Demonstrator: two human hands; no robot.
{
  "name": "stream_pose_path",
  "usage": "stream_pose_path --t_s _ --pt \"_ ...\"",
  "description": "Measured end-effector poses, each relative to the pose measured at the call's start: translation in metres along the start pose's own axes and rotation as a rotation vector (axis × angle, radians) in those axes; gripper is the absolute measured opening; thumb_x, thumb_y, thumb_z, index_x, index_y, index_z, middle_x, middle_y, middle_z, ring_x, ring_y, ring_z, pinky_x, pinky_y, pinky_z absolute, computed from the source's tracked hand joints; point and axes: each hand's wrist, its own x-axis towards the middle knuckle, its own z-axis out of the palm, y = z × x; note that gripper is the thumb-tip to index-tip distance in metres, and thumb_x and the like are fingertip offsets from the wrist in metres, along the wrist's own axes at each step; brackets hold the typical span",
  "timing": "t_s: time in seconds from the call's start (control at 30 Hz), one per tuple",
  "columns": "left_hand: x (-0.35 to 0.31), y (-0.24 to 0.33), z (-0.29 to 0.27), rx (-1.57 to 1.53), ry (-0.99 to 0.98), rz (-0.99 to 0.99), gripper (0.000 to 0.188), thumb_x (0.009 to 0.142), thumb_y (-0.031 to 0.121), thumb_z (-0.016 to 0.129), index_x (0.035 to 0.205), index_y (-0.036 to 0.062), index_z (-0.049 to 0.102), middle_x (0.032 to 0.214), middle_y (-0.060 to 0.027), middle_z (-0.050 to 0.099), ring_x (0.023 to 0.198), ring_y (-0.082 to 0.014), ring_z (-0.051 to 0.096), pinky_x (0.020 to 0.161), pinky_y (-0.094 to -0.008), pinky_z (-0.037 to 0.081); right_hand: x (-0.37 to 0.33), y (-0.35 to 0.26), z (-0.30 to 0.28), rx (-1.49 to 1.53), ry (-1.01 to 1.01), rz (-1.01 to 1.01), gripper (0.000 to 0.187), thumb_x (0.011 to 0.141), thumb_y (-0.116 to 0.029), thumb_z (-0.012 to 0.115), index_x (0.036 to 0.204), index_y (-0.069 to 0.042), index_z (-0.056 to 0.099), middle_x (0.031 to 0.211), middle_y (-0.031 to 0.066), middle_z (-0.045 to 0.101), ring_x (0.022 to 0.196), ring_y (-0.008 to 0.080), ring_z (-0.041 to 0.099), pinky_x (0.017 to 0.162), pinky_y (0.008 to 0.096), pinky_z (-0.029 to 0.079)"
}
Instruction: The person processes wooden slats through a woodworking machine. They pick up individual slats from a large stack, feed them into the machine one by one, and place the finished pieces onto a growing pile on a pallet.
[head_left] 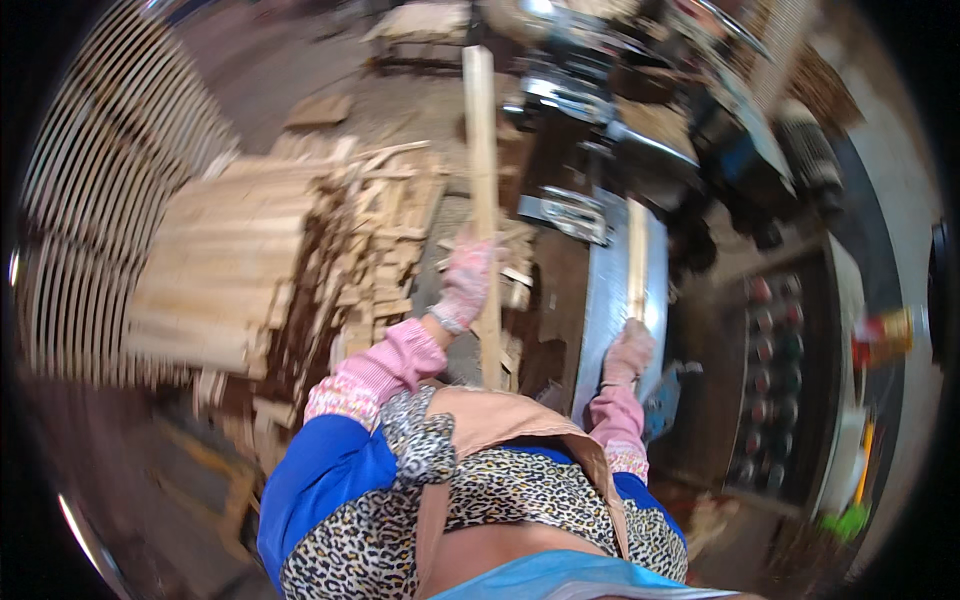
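My left hand (pixel 466 284), in a pinkish work glove, is closed around a long pale wooden plank (pixel 481 140). The plank stretches from near my waist to the far side of the picture. At the right, my gloved right hand (pixel 628 352) grips the near end of a narrower wooden strip (pixel 637 250). That strip lies along the shiny metal table (pixel 603 290) of a woodworking machine, its far end close to the machine's housing. Motion smears both hands a little, and the fingers of the right one are partly hidden.
Left of me lies a broad stack of planks (pixel 220 265), with a heap of loose offcuts (pixel 380 250) beside it. Slatted wood stacks (pixel 85 230) rise at the far left. A control panel (pixel 770 380) with several round buttons stands to my right. Machine parts (pixel 650 140) fill the far right.
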Motion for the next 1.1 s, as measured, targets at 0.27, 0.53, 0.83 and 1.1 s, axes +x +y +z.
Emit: stream_pose_path --t_s 0.27,0.53,0.83,1.1 --pt "0.013 0.027 -0.021 -0.420 0.450 -0.104 0.031 0.103 0.022 0.058 0.127 0.0030 0.061 0.102 -0.0059 0.071 0.086 -0.0145 0.066 0.075 -0.0272 0.055 0.132 -0.020 0.068 0.321 -0.146 0.085 0.024 0.089 -0.010 0.061 0.106 -0.008 0.077 0.097 0.0148 0.076 0.087 0.0334 0.070 0.080 0.0435 0.056" --pt "-0.018 0.075 -0.123 0.031 0.337 -0.176 0.070 0.095 0.032 0.066 0.151 -0.0028 0.042 0.153 -0.0237 0.046 0.145 -0.0319 0.041 0.123 -0.0374 0.031 0.027 -0.237 -0.112 1.508 -1.061 -0.016 0.035 0.096 -0.022 0.070 0.123 -0.002 0.062 0.090 0.0028 0.067 0.076 0.0121 0.062 0.064 0.0267 0.050" --pt "-0.221 -0.025 -0.455 0.435 1.607 -0.701 0.089 0.089 0.036 0.074 0.157 0.0003 0.030 0.160 -0.0237 0.037 0.148 -0.0357 0.035 0.123 -0.0425 0.026 -0.085 0.037 -0.080 0.271 -0.203 0.093 0.044 0.094 -0.009 0.059 0.137 -0.003 0.061 0.125 0.0230 0.067 0.114 0.0388 0.063 0.097 0.0467 0.049" --pt "-0.248 -0.055 -0.477 -0.379 1.664 -0.868 0.073 0.087 0.037 0.076 0.141 -0.0059 0.053 0.146 -0.0217 0.054 0.128 -0.0369 0.056 0.111 -0.0465 0.042 -0.030 0.005 -0.056 0.129 -0.110 0.051 0.030 0.094 -0.014 0.063 0.123 -0.005 0.069 0.106 0.0238 0.068 0.100 0.0425 0.063 0.088 0.0522 0.050"
